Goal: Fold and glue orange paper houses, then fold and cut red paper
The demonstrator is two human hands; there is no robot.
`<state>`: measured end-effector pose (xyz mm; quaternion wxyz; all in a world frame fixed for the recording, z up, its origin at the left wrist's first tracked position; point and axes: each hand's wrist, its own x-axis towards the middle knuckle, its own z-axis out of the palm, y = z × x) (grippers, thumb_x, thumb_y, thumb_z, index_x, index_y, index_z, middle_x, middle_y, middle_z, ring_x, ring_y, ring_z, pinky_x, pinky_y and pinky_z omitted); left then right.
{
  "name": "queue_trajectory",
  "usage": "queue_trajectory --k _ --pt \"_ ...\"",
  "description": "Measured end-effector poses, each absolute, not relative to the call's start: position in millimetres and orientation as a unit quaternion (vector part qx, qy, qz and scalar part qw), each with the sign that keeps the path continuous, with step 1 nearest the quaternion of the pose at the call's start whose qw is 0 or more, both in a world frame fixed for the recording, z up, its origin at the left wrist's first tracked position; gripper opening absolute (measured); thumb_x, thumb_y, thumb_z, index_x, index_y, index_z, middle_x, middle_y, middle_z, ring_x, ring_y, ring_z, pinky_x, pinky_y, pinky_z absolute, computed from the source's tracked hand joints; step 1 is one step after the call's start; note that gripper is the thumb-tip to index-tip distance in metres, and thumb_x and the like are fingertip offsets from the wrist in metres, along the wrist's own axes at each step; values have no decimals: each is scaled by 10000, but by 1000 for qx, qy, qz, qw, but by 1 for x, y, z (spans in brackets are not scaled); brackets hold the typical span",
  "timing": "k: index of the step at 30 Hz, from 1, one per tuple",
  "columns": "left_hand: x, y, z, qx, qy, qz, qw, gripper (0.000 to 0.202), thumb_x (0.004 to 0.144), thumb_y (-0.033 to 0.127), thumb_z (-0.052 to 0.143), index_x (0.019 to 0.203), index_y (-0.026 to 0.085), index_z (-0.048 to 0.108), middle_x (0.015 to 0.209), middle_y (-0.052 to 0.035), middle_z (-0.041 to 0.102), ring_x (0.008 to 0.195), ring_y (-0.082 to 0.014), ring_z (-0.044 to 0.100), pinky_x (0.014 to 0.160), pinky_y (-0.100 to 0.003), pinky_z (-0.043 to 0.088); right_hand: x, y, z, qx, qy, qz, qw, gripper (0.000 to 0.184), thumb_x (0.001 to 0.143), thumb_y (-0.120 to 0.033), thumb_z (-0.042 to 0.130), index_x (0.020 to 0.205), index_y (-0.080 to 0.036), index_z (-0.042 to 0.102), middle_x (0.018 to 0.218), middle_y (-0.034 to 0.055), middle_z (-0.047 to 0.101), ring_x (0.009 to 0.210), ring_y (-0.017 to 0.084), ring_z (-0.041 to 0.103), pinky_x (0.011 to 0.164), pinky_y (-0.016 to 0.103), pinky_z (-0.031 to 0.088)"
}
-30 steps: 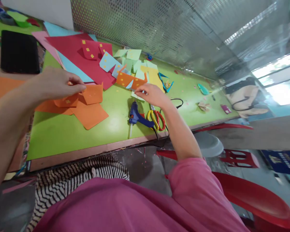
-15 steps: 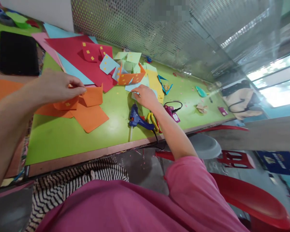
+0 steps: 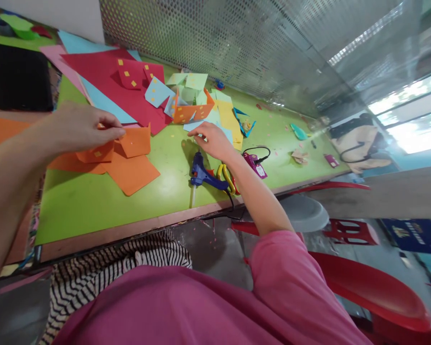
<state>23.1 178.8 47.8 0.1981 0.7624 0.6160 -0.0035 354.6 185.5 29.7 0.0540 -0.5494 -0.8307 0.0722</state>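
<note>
My left hand (image 3: 89, 125) pinches the upper edge of a folded orange paper piece (image 3: 134, 142), which stands on flat orange paper (image 3: 131, 173). A yellow square shows on the part under my fingers. My right hand (image 3: 212, 140) hovers above the table's middle, fingertips pressed together; whatever they hold, if anything, is too small to make out. Just below it lies a blue glue gun (image 3: 205, 176) with a clear stick, beside yellow-handled scissors (image 3: 227, 178). Behind my right hand stands a folded orange paper strip with yellow squares (image 3: 194, 114).
Red paper (image 3: 107, 79), yellow paper (image 3: 225, 120) and several folded pieces lie along the back. A black tablet-like object (image 3: 21, 77) is at the left. A purple device with a cable (image 3: 255, 165) lies right of the scissors. A perforated metal panel (image 3: 187, 43) borders the green table.
My right hand has shifted slightly left, near the glue gun's tip. My left hand keeps its pinch on the orange paper. The whole view has moved a little.
</note>
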Motion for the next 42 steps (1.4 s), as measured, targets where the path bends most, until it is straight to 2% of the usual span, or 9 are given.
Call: queue_trajectory --k 4,10,18,23,26,30,34,37,42 --pt "27 177 51 752 629 0 197 608 822 572 406 1171 219 758 951 -15 716 979 -228 652 901 -308 427 346 198 39 -576 -805 131 59 225 918 -253 625 1032 -168 800 1033 71 778 853 185 628 828 324 429" --pt "25 177 48 754 626 6 201 603 829 559 406 1175 214 758 899 -21 703 924 -225 645 868 -314 427 324 209 44 -570 -806 154 -53 204 814 -241 776 991 -154 825 946 72 788 811 173 646 758 298 403" --pt "25 180 47 760 617 10 204 515 815 530 437 1071 241 779 931 24 709 915 -175 641 834 -276 404 322 215 46 -575 -790 193 -92 148 819 -205 731 933 -157 813 890 47 778 790 161 625 747 286 405" --pt "23 181 45 770 610 17 189 527 833 546 420 1094 252 771 858 25 680 864 -167 616 783 -275 380 317 208 43 -575 -768 273 70 17 814 -158 698 821 -174 696 824 24 731 761 144 603 726 275 455" --pt "22 182 43 774 605 15 188 520 853 540 427 1113 248 770 848 18 679 861 -170 614 793 -282 385 303 203 39 -542 -725 385 180 116 803 -147 711 790 -196 606 732 -19 647 663 105 542 626 234 450" --pt "21 182 42 775 604 19 187 510 887 516 443 1159 236 772 897 3 702 923 -188 635 850 -294 412 279 196 29 -481 -705 451 261 183 771 -147 742 826 -205 577 712 -50 582 643 85 502 554 199 412" --pt "20 184 40 784 596 19 174 516 909 504 433 1185 226 768 940 -10 720 943 -200 641 889 -313 438 253 185 20 -442 -715 457 291 168 810 -195 719 955 -199 635 837 -20 654 751 109 582 660 235 501" --pt "17 187 35 799 578 33 162 496 916 490 438 1162 214 768 899 -10 708 894 -185 630 875 -317 456 239 178 13 -441 -721 451 288 97 842 -209 672 934 -191 649 869 0 685 796 126 611 758 284 553" --pt "14 190 29 810 561 69 159 460 937 507 461 1089 212 779 828 15 676 873 -152 633 904 -312 472 229 173 5 -458 -712 446 291 57 855 -229 648 885 -205 606 816 -10 675 740 114 606 744 283 559"
